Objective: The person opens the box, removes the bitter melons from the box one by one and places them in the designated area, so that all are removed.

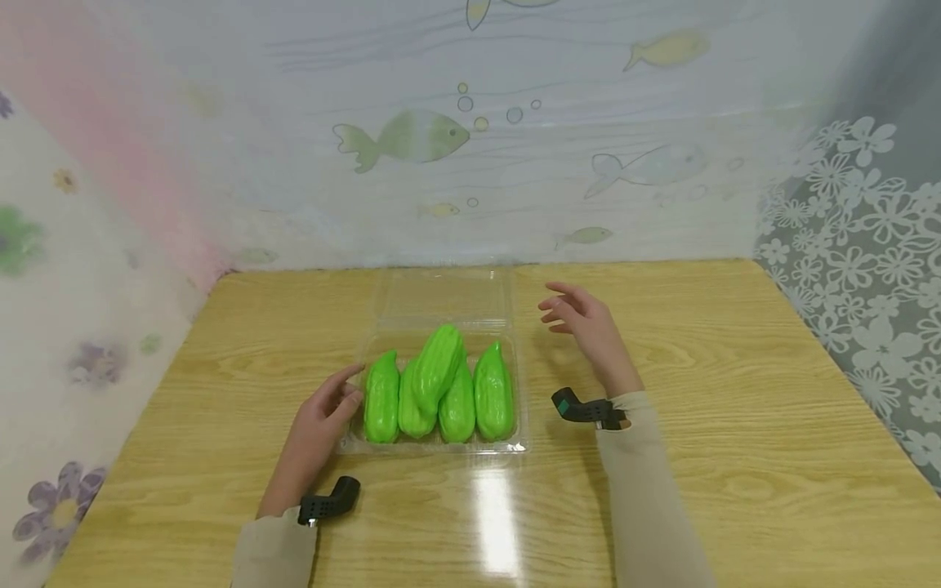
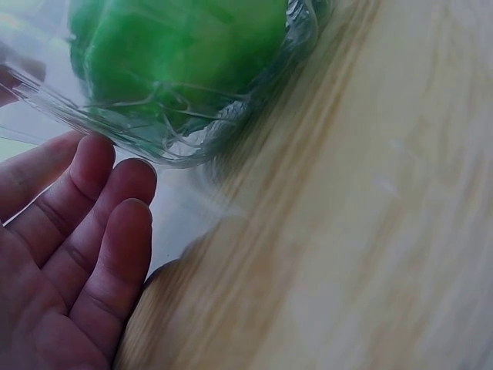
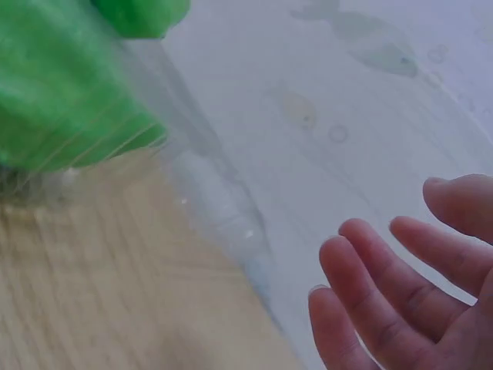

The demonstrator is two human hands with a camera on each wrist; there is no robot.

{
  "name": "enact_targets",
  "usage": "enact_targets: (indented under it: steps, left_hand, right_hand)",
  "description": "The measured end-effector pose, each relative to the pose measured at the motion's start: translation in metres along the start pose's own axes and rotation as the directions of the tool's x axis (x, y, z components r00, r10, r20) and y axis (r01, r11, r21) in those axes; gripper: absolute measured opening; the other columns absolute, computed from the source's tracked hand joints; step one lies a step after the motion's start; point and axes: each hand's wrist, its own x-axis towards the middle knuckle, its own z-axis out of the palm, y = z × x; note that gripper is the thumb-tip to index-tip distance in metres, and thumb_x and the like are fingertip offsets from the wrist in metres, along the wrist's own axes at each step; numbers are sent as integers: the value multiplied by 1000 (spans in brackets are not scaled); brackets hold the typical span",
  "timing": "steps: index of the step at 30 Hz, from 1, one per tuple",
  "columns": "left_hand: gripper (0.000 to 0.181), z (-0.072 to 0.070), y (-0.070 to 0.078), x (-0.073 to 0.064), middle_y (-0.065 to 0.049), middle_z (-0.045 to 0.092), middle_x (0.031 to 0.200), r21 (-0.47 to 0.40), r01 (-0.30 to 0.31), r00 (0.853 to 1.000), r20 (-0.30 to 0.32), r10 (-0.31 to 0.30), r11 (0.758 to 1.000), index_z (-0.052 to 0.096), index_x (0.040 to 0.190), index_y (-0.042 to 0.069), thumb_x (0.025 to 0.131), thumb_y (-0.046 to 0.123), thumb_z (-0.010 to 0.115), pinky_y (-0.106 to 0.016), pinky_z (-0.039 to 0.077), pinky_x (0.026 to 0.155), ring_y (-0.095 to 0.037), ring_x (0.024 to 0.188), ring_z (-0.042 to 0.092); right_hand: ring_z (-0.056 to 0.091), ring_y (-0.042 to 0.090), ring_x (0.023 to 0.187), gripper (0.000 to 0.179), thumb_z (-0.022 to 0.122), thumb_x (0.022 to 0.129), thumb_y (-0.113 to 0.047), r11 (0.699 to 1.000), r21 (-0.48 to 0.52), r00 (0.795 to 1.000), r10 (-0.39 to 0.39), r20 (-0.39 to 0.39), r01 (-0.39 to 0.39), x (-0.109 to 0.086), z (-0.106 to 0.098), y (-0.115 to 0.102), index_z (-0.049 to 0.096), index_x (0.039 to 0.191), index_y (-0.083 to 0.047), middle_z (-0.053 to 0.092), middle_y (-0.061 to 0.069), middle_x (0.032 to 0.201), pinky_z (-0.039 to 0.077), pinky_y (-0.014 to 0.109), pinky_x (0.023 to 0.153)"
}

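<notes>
A clear plastic clamshell box (image 1: 434,448) stands on the table with its lid (image 1: 444,296) folded back toward the wall. Several bright green, ridged gourd-like vegetables (image 1: 494,400) with pointed tips lie in it in a row. One more green vegetable (image 1: 439,367) rests slantwise on top of the middle ones. At the box's left side is my left hand (image 1: 323,420), fingers loosely bent, fingertips (image 2: 127,231) right at the plastic wall. My right hand (image 1: 588,327) hovers right of the box, apart from it, with relaxed fingers (image 3: 362,293) and nothing in them.
The wood-grain table (image 1: 735,457) reaches back to a wall (image 1: 515,204) printed with fish. A flowered wall (image 1: 95,367) borders it at the left, and a grey panel with white flowers (image 1: 882,327) at the right. Each wrist wears a black camera mount (image 1: 588,408).
</notes>
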Motion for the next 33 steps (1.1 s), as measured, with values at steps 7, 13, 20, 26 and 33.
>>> enact_targets:
  steps: [7, 13, 20, 26, 33]
  left_hand:
    - [41, 0, -14, 4, -7, 55, 99, 6, 5, 1000, 4, -5, 1000, 42, 133, 18, 94, 30, 45, -26, 40, 75, -21, 90, 51]
    - [41, 0, -33, 11, -3, 55, 98, 12, -12, 1000, -6, 12, 1000, 43, 131, 25, 92, 37, 45, -26, 41, 75, -16, 88, 51]
    - [42, 1, -33, 10, -2, 55, 97, 11, -14, 1000, -7, 14, 1000, 43, 131, 23, 92, 38, 45, -26, 40, 76, -16, 88, 52]
    - [42, 1, -33, 9, -3, 55, 98, 8, -7, 1000, -3, 7, 1000, 43, 131, 24, 92, 39, 45, -26, 40, 76, -16, 89, 52]
    - [40, 1, -20, 5, -6, 55, 98, 2, 7, 1000, 2, -7, 1000, 43, 132, 18, 93, 30, 46, -27, 41, 75, -20, 90, 51]
  right_hand:
    - [54, 33, 95, 41, 49, 92, -26, 999, 49, 998, 0, 64, -3, 0, 4, -8, 42, 130, -11, 53, 21, 110, 44, 43, 82]
    - [57, 28, 92, 46, 52, 91, -28, 998, 65, 993, 1, 115, -8, 5, 17, -10, 38, 133, -17, 52, 20, 112, 47, 41, 77]
    - [57, 30, 93, 51, 53, 91, -28, 997, 70, 977, 7, 212, -22, 3, 31, -20, 30, 137, -25, 51, 13, 114, 48, 41, 75]
    - [57, 27, 94, 50, 52, 90, -35, 999, -12, 941, 50, 334, -48, 0, 43, -24, 32, 135, -29, 51, 10, 116, 47, 39, 75]
    - [57, 29, 95, 48, 49, 92, -27, 995, -66, 903, 95, 420, -75, -10, 61, -44, 33, 137, -19, 45, 16, 123, 47, 43, 76]
